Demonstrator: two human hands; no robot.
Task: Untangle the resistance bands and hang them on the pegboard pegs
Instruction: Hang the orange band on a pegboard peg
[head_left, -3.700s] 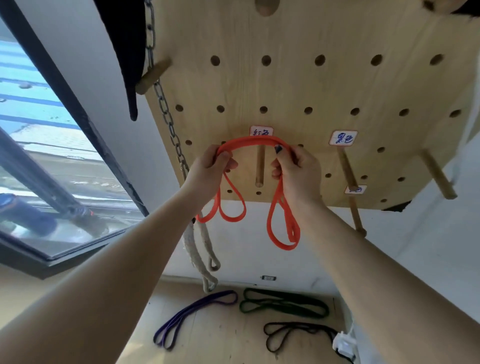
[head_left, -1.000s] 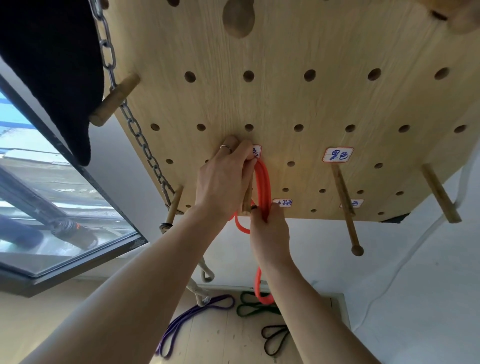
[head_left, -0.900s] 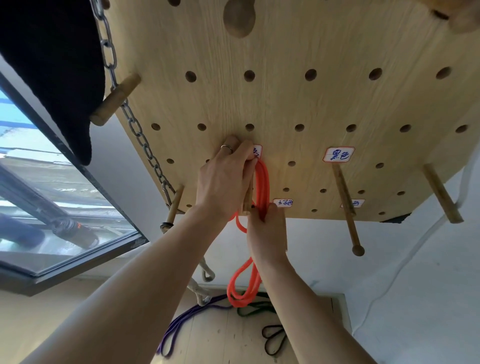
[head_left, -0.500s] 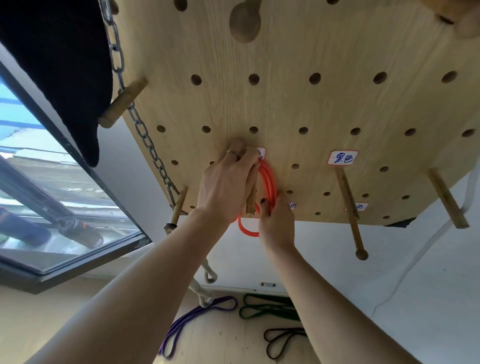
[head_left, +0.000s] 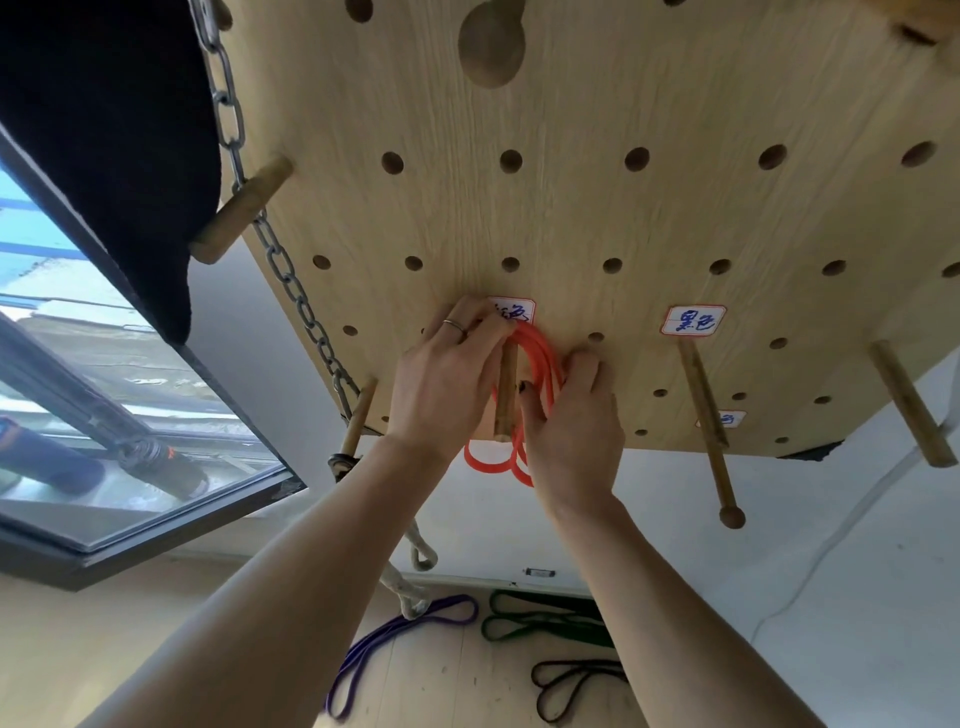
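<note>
Landmark: wooden peg (head_left: 505, 395) on the pegboard (head_left: 623, 218). Left of it, left hand (head_left: 447, 379) grasping the red band (head_left: 540, 358) at the peg's root. Looped over the peg, that band, coils dangling beneath. Right of it, right hand (head_left: 574, 431) pinching the strands. Far below on the floor: purple band (head_left: 400, 639), green band (head_left: 540, 621), black band (head_left: 571, 680).

Bright daylight from the window (head_left: 130, 415) at left, soft shadows, strong wide-angle bending at edges, slight blur

A band (head_left: 540, 358) loops over a peg (head_left: 505, 395) on the pegboard (head_left: 597, 208); three bands lie on the floor at six o'clock.
</note>
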